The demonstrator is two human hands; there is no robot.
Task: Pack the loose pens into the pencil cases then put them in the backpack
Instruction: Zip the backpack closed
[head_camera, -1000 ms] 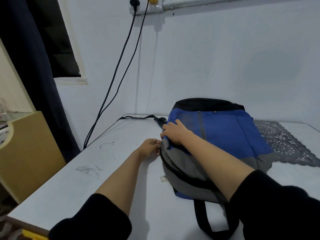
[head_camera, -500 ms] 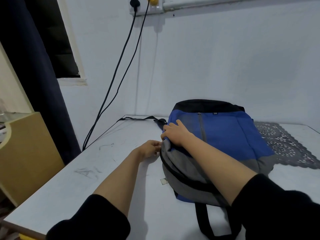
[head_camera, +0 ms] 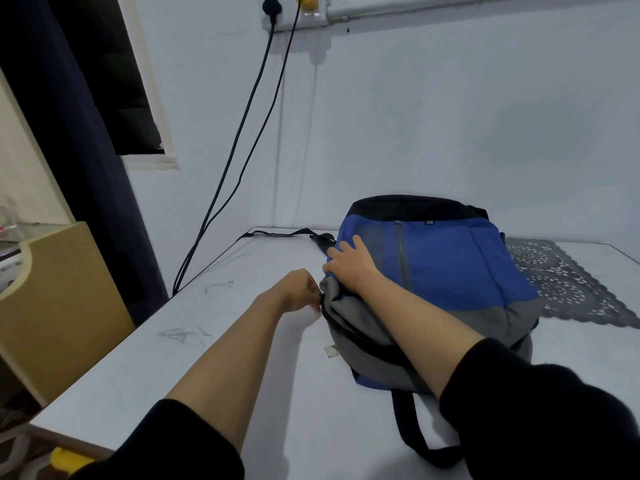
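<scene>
Head view: the left hand (head_camera: 298,292) is curled up tight at the left edge of the blue and grey cloth backpack (head_camera: 450,265). Its fingertips pinch right at the dark zip line (head_camera: 349,337) — the small bit they hold is hidden by the hand. The right hand (head_camera: 349,268) lies on top of the backpack, fingers straight and spread, pressing the blue cloth down just beside the left hand. It holds nothing.

The backpack lies flat on the white table (head_camera: 207,341), with its black top end toward the wall and its grey part toward the person. A black strap loop (head_camera: 415,441) sticks out from the near end, under the right arm. Both arms wear black sleeves (head_camera: 554,417) pushed up.

A dark lace mat (head_camera: 561,282) lies on the table, touching the far right side of the backpack. Two black cables (head_camera: 239,133) hang down the pale wall from a socket (head_camera: 294,12) — they reach the far left table edge. A dark blue curtain (head_camera: 79,150) and a tan wooden cabinet (head_camera: 62,299) stand on the left.
</scene>
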